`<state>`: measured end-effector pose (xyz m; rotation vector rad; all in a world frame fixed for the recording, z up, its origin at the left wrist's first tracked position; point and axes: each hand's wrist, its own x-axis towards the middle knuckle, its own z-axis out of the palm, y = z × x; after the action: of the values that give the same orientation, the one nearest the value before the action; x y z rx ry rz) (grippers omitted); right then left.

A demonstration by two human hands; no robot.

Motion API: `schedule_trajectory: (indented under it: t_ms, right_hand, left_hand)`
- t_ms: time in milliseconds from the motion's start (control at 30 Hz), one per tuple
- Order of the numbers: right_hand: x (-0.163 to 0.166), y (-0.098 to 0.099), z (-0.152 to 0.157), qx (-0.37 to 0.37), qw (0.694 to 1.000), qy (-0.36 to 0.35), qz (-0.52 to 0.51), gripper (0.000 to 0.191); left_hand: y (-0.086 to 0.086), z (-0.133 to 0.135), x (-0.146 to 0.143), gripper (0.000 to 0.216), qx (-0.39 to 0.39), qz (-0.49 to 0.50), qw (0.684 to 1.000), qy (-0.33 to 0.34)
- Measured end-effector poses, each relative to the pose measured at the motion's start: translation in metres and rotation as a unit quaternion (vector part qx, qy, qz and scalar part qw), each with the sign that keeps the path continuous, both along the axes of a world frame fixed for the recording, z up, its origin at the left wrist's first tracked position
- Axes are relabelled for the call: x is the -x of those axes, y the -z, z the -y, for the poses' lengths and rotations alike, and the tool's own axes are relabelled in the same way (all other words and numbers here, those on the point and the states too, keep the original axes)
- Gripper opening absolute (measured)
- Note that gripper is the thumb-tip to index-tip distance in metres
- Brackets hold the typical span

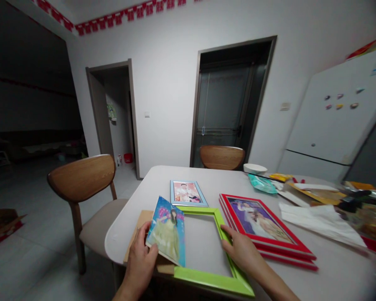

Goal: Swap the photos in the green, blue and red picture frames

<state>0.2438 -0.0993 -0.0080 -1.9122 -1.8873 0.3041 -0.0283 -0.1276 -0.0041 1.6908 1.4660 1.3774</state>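
Observation:
A photo print of a figure in a pale green dress on blue is gripped at its lower left by my left hand. It is tilted over the left side of a bright green picture frame, whose opening shows the white table. My right hand lies on the frame's right side, fingers curled over the edge; its thumb and grip are only partly visible. Beneath the print and my left hand lies a brown backing board, mostly hidden.
Red picture frames lie stacked at right, a light blue framed photo behind. White paper, a teal packet and a white bowl sit farther right on the table. Wooden chairs stand at the left and far sides.

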Motion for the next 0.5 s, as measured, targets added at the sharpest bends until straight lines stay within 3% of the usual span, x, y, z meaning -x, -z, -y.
schedule_trajectory:
  t_ms: [167, 333, 500]
  right_hand:
    - [0.002, 0.009, 0.0, -0.001, 0.999, -0.008, 0.053, 0.044]
    - [0.007, 0.01, 0.001, 0.003, 0.996, -0.007, 0.091, 0.041]
    - [0.01, 0.011, 0.003, -0.005, 0.993, -0.015, 0.119, 0.037]
  left_hand:
    - [0.019, 0.007, 0.009, 0.043, 0.035, -0.109, 0.993, 0.003]
    - [0.021, 0.009, 0.008, 0.043, 0.001, -0.235, 0.972, -0.025]
    - [0.022, 0.007, 0.011, 0.044, -0.009, -0.27, 0.963, -0.024]
